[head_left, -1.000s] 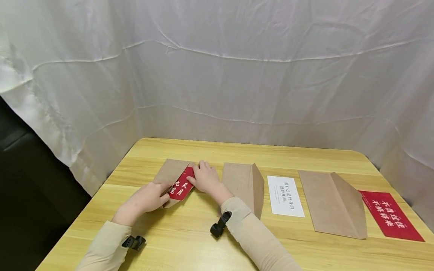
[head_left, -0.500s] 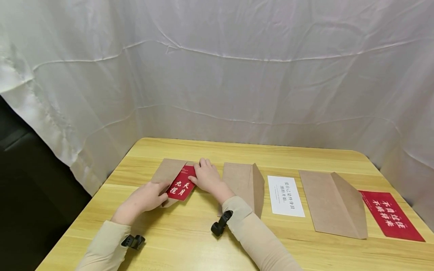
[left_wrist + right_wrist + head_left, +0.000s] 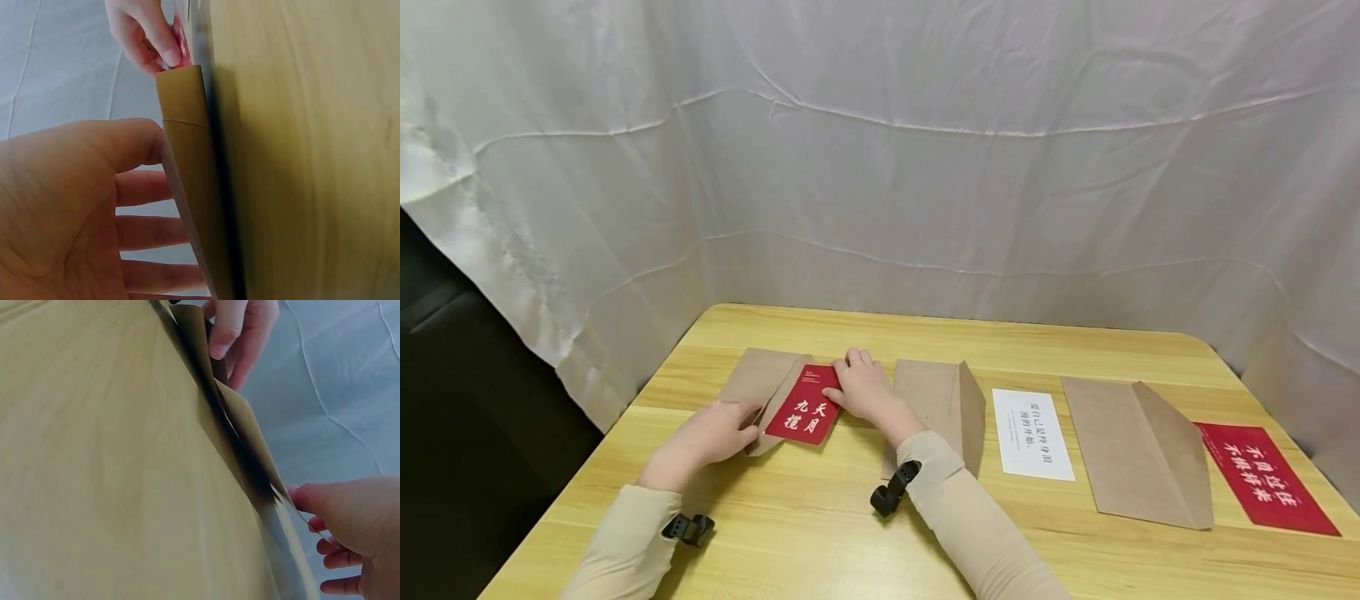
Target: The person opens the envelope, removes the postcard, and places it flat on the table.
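A red card [image 3: 801,400] with gold lettering lies beside a brown paper envelope [image 3: 762,375] at the left of the table, its left edge at the envelope's opening. My left hand [image 3: 711,433] grips the envelope's near edge by the opening; in the right wrist view thumb and fingers of that left hand [image 3: 240,340] pinch the paper. The right hand [image 3: 867,390] holds the card's far right corner, thumb on its face. In the left wrist view the envelope's edge [image 3: 184,144] runs along the left thumb and fingers, with the right hand [image 3: 144,31] beyond.
A second brown envelope [image 3: 925,404] with its flap out lies partly under the right forearm. Further right are a white printed card [image 3: 1032,433], a third envelope [image 3: 1127,450] and another red card [image 3: 1266,479]. A pale curtain [image 3: 925,192] hangs behind the wooden table [image 3: 820,533].
The first envelope has shifted left with the left hand, while the right hand has moved slightly right with the red card. More of the card now shows outside the envelope.
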